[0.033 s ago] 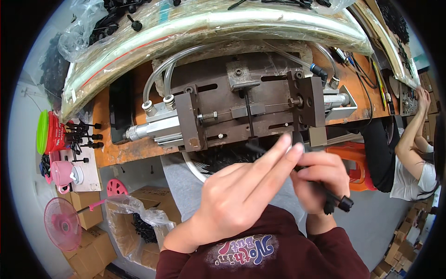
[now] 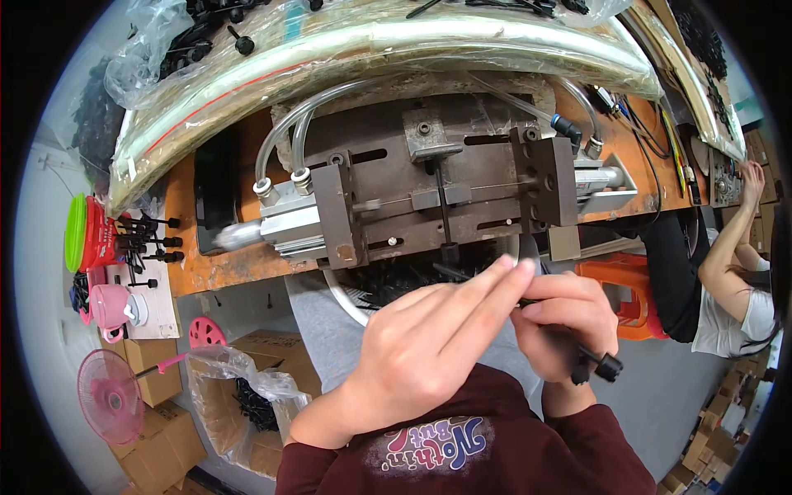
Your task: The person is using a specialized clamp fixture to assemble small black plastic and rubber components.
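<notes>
My right hand (image 2: 569,318) is closed around black plastic rods with knobbed ends (image 2: 609,368), which stick out below the fist. Across from it, my left hand (image 2: 421,351) has its index and middle fingers stretched together, tips against the right fingertips. A thin black rod tip (image 2: 447,271) pokes out behind the left fingers; the left thumb is hidden. Just beyond the hands stands a brown metal clamping fixture (image 2: 388,157). Another black rod (image 2: 443,206) lies upright in its middle, between two small grey blocks (image 2: 425,200). Dark parts (image 2: 404,280) lie heaped under the fixture's near edge.
Air cylinders (image 2: 293,227) with clear hoses flank the fixture on the orange bench (image 2: 214,272). A plastic-wrapped ledge (image 2: 379,49) rises behind. On the left are a pink fan (image 2: 111,396) and a lined carton (image 2: 214,396). A person (image 2: 734,272) works at the right.
The left cylinder's end fitting and bolt now blur, the bolt shifted slightly left. The rod tip behind my left fingers dropped slightly. My hands barely moved.
</notes>
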A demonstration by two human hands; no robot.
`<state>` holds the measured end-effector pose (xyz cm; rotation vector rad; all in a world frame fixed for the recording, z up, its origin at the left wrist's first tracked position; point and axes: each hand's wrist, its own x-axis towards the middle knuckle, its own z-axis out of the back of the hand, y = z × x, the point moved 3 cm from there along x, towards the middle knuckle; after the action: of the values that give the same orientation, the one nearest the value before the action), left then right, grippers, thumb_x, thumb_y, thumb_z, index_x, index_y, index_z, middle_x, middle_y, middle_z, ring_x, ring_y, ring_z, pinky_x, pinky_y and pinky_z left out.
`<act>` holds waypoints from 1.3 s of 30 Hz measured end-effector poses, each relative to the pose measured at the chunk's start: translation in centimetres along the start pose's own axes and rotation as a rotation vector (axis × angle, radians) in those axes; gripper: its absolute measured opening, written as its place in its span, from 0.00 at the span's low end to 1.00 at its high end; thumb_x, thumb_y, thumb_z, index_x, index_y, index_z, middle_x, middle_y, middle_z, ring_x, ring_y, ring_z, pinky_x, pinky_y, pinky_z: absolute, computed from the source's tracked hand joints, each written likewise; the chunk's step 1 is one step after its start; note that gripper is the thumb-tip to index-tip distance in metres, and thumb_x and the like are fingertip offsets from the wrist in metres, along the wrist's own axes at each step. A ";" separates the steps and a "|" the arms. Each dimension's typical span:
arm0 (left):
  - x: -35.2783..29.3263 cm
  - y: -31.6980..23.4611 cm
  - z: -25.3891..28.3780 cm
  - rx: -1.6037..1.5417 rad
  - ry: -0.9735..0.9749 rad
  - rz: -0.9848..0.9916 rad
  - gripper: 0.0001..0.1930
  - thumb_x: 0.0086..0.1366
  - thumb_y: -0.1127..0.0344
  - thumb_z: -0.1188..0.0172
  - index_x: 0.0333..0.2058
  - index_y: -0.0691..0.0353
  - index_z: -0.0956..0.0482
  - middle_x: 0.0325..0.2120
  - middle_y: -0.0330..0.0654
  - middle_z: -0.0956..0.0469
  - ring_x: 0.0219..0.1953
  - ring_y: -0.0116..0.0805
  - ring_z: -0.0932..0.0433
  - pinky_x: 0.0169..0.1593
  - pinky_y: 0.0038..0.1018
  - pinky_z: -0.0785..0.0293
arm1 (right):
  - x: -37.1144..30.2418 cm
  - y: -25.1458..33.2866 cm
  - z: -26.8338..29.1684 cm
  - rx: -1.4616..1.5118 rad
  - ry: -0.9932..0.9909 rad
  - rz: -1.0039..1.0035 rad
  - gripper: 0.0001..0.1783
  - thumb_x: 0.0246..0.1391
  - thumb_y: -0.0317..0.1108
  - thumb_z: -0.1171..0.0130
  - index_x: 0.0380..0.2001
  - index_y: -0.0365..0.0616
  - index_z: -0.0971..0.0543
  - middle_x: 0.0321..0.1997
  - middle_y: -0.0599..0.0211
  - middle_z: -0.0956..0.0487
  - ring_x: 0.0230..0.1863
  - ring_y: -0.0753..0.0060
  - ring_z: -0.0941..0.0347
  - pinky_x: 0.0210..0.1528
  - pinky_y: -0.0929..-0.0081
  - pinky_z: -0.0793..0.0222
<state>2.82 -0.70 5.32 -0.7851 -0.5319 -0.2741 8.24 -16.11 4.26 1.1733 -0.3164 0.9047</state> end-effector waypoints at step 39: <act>-0.5 2.9 -0.6 0.345 -0.002 0.121 0.15 0.47 0.70 0.29 0.37 0.63 0.17 0.44 0.43 0.18 0.30 0.32 0.18 0.32 0.22 0.25 | -0.8 -3.1 0.1 0.963 -0.224 -0.722 0.08 0.59 0.27 0.43 0.38 0.35 0.28 0.35 0.48 0.22 0.18 0.74 0.30 0.19 0.82 0.33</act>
<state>3.88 0.81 2.99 -0.4800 -0.5141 -0.0664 10.06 -16.85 1.74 2.0892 0.4199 0.2411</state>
